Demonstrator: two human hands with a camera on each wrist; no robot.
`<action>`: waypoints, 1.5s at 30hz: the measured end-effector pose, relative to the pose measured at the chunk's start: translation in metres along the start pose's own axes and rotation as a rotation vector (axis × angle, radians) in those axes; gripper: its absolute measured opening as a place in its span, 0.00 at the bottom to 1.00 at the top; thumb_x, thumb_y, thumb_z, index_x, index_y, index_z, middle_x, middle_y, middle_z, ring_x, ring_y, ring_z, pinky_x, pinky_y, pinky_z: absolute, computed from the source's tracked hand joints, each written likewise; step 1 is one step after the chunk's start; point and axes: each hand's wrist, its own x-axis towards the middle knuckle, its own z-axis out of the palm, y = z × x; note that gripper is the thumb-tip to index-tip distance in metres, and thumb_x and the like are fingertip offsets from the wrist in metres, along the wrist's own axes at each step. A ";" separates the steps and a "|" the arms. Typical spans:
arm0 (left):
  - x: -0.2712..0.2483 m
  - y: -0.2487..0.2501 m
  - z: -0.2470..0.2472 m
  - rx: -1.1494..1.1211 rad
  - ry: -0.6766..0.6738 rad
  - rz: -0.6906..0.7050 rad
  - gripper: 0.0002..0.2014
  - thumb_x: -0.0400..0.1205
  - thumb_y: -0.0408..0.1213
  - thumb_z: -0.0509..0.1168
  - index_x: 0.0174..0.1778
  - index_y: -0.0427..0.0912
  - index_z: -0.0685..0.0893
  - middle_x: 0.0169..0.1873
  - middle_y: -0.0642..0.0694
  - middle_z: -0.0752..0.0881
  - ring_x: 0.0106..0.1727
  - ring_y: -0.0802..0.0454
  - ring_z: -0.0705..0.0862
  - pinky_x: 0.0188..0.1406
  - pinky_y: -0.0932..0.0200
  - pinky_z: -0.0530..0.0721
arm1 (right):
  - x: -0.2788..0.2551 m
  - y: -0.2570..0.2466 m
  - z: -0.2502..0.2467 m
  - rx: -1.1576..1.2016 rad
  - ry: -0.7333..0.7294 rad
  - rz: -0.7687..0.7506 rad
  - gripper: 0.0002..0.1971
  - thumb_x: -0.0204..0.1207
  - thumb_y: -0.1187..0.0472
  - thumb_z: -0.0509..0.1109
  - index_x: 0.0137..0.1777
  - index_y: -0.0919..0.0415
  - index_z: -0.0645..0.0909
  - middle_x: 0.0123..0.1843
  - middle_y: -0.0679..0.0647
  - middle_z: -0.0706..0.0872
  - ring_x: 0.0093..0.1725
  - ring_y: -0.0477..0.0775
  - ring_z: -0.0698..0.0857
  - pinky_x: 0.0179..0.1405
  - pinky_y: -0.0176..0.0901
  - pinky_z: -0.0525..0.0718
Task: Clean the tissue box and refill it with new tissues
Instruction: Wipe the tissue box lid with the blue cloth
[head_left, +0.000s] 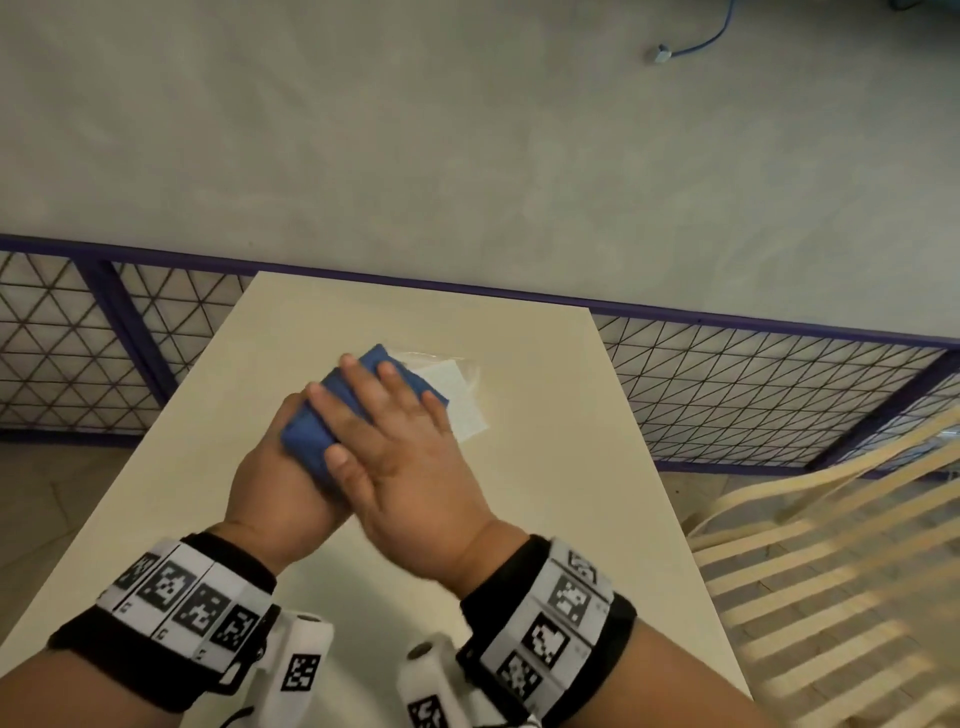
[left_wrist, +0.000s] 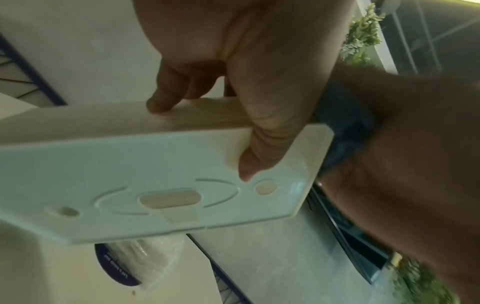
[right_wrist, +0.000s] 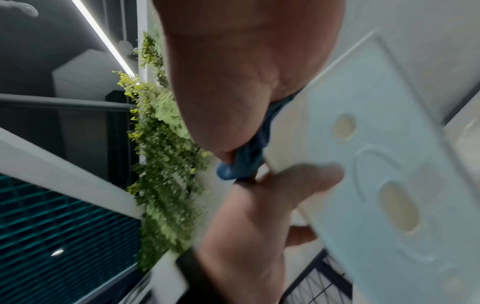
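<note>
My left hand (head_left: 275, 467) grips the white plastic tissue box (left_wrist: 155, 168) above the table; its thumb (left_wrist: 262, 131) lies on the box's slotted panel and its fingers curl over the side. A folded blue cloth (head_left: 306, 431) covers the box in the head view. My right hand (head_left: 387, 415) lies flat on the cloth with straight, spread fingers and presses it against the box's end (right_wrist: 389, 164). A pack of white tissues (head_left: 460, 400) in clear wrap lies on the table just beyond the hands.
The cream table (head_left: 545, 493) is narrow, with its far edge close behind the tissue pack. A purple-framed wire fence (head_left: 753, 395) runs behind it. A slatted wooden chair (head_left: 831, 545) stands at the right. A blue cable (head_left: 691, 44) lies on the floor far off.
</note>
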 end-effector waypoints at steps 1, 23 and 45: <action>0.000 0.000 -0.003 -0.042 0.040 0.003 0.29 0.66 0.52 0.70 0.65 0.57 0.73 0.58 0.46 0.82 0.56 0.46 0.84 0.52 0.59 0.80 | 0.003 0.012 -0.005 0.031 0.025 0.020 0.24 0.86 0.50 0.51 0.81 0.42 0.57 0.86 0.46 0.54 0.85 0.48 0.45 0.82 0.55 0.40; -0.004 0.006 -0.003 -0.015 0.086 0.004 0.41 0.61 0.44 0.81 0.66 0.65 0.67 0.55 0.64 0.73 0.48 0.58 0.77 0.41 0.54 0.80 | 0.013 0.091 -0.037 0.268 0.113 0.428 0.16 0.83 0.51 0.58 0.69 0.52 0.69 0.55 0.49 0.83 0.54 0.55 0.83 0.58 0.52 0.79; -0.022 -0.047 0.153 0.642 -0.192 0.509 0.43 0.54 0.38 0.75 0.69 0.46 0.71 0.57 0.40 0.74 0.52 0.37 0.76 0.50 0.44 0.68 | -0.081 0.171 -0.017 0.158 0.017 0.962 0.05 0.80 0.63 0.64 0.50 0.60 0.69 0.41 0.55 0.79 0.44 0.58 0.78 0.38 0.43 0.74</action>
